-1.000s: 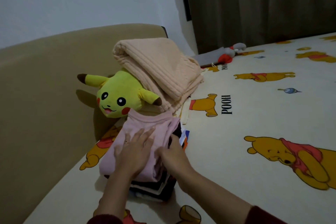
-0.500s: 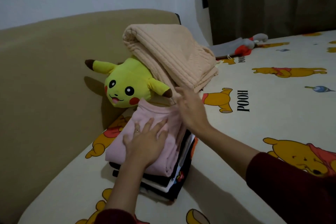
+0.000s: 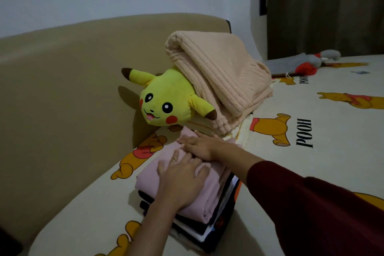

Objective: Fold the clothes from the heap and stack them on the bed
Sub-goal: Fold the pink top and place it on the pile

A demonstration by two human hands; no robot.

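- Bed (image 3: 311,172): cartoon-bear sheet, tan headboard (image 3: 62,89) behind.
- Stack of folded clothes (image 3: 218,220): near the headboard, pink garment (image 3: 199,199) on top.
- Left hand (image 3: 180,181): fingers spread flat, pressing the pink garment; grips nothing.
- Right hand (image 3: 199,145): fingers straight, laid flat on the garment's far end.
- Yellow plush toy (image 3: 166,100): just beyond the stack, under a folded peach blanket (image 3: 218,79).

Bed (image 3: 311,172), cartoon-bear print sheet. Carries: stack of folded clothes (image 3: 187,203); yellow plush toy (image 3: 166,100); folded peach blanket (image 3: 218,81); grey-and-red soft toy (image 3: 311,64) at far edge.
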